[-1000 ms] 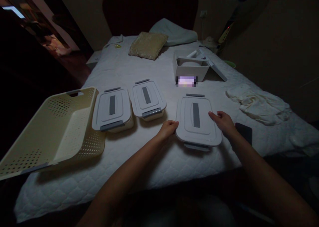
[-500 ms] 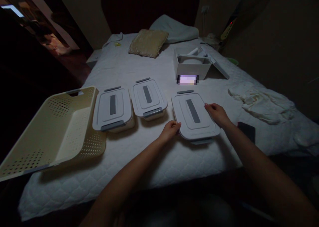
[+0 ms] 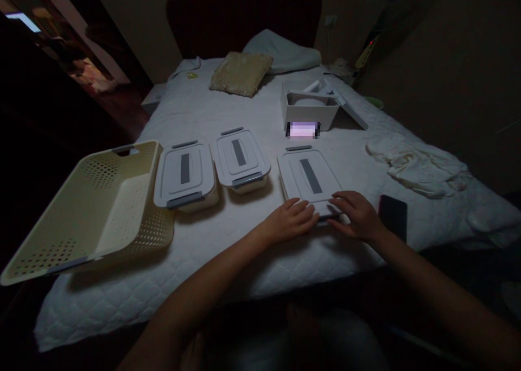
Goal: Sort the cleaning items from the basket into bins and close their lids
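Observation:
A storage box with a white lid point(image 3: 325, 175) and a grey strip down its middle lies in front of me on the bed. Across the near left corner of that lid rests my left hand point(image 3: 291, 219), open, its fingers stretched out flat. At the near right corner is my right hand point(image 3: 356, 216), also open, with the fingertips on the lid and the thumb apart, lower by the front edge. Both hands partly cover the near grey latch point(image 3: 329, 216). To the left stand two similar lidded boxes, a middle box point(image 3: 243, 156) and a left box point(image 3: 185, 173), their near latches down.
A cream perforated basket point(image 3: 118, 208) sits at the bed's left edge. Farther back are an open white box point(image 3: 311, 113), a lit phone point(image 3: 303, 130) and a cushion point(image 3: 242, 72). Crumpled cloth point(image 3: 421, 167) and a dark flat object point(image 3: 393, 216) lie on the right.
Both hands have moved from the sides of the right box to its near edge. The left hand's fingers have unfolded onto the lid, and the right hand has opened.

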Demonstrator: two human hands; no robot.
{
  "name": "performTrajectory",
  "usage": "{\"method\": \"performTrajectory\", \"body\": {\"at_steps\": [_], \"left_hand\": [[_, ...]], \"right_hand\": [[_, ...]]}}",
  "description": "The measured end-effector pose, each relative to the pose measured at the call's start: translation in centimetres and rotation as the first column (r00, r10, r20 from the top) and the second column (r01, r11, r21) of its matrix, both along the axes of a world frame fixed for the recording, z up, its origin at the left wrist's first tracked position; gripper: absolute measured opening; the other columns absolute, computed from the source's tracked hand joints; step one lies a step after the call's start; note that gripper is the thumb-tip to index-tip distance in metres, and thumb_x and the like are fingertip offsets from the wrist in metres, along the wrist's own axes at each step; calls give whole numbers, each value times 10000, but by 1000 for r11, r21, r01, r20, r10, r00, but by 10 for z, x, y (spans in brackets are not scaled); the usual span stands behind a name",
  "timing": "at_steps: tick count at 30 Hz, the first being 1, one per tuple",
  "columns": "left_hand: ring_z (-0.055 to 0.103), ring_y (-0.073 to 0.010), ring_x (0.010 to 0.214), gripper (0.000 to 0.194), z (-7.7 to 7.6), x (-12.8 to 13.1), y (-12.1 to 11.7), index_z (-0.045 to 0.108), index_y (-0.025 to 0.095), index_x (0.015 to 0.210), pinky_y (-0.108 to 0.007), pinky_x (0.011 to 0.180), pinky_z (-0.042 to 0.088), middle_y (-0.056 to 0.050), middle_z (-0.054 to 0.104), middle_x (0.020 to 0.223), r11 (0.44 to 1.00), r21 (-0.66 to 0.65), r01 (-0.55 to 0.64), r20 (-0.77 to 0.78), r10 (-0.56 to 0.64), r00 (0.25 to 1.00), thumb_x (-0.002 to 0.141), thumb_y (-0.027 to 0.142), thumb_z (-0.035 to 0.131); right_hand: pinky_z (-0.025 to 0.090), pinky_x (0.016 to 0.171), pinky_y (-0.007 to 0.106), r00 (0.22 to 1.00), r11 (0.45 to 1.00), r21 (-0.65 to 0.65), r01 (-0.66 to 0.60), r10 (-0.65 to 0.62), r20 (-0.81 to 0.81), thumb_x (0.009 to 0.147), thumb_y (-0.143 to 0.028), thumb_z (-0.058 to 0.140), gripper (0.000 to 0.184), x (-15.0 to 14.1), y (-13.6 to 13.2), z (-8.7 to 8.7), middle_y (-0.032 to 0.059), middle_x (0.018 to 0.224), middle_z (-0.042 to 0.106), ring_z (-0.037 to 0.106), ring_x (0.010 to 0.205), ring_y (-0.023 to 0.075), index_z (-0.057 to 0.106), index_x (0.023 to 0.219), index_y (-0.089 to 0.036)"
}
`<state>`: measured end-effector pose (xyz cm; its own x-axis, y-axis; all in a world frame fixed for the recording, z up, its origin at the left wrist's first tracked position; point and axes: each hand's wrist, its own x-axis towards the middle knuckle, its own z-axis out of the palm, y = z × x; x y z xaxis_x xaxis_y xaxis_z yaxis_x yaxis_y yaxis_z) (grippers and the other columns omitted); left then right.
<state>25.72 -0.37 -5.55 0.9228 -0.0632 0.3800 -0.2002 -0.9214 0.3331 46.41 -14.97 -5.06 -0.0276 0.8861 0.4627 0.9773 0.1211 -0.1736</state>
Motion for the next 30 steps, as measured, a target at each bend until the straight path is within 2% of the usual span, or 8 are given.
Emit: {"method": "performTrajectory", "body": {"at_steps": [1,4,7,10,13,16,24,30], "left_hand": [[485,-254,1141,353,-6,2,0,542,200,1141,-451,966,358,-157,569,1171,999,12,35,8,-35,999,871,415,469],[498,-263,1089,470,-29,7,3,540,188,1157,-446,927,373,-169,579,1132,1000,21,15,23,-16,1000,819,512,508],[491,-239,1066,369,-48,13,4,563,233,1119,-435,918,365,-136,578,1142,999,2,-40,26,40,999,836,464,507],[479,-217,1048,271,-55,20,2,573,250,1092,-421,916,352,-111,587,1123,997,29,-70,15,70,997,880,372,456],[471,-219,1022,261,-51,25,-3,587,243,1060,-415,903,339,-111,594,1101,997,28,-75,24,75,997,891,365,429],[475,-228,976,317,-43,24,-8,599,215,1024,-409,872,338,-125,600,1055,994,14,-107,29,106,994,872,442,438],[461,-227,886,442,-19,15,-13,573,149,998,-373,805,341,-130,585,1013,980,125,-156,-13,158,987,871,518,368],[441,-240,866,522,-12,19,-11,562,117,962,-372,771,343,-144,556,952,976,140,-168,-40,176,984,837,587,374]], "right_hand": [[461,823,448,999,999,-19,-29,30,36,725,-470,616,395,0,-5,-5,143,1030,604,559,967,283,618,1003,-189],[460,853,452,991,995,-48,-84,88,97,727,-486,626,463,3,-14,-22,151,1068,586,539,1010,286,590,1076,-183],[447,897,475,989,996,-38,-82,86,119,737,-464,629,497,8,-20,-39,150,1106,561,507,1067,294,552,1146,-191],[444,905,485,986,997,-4,-72,72,150,763,-368,610,464,13,-23,-51,146,1106,553,500,1070,292,524,1183,-192],[455,875,476,988,998,16,-56,53,148,764,-270,578,439,13,-22,-54,151,1090,553,504,1041,293,518,1189,-178],[465,824,463,995,1000,6,-6,5,98,755,-260,573,415,8,-19,-46,160,1065,554,506,985,294,536,1157,-164],[435,746,403,999,995,-96,-11,16,47,764,-363,598,319,1,-12,-19,132,956,561,486,877,269,563,1020,-177],[398,690,355,997,986,-163,-20,32,71,757,-538,581,385,2,-8,-9,108,866,551,478,795,242,532,889,-180]]}}
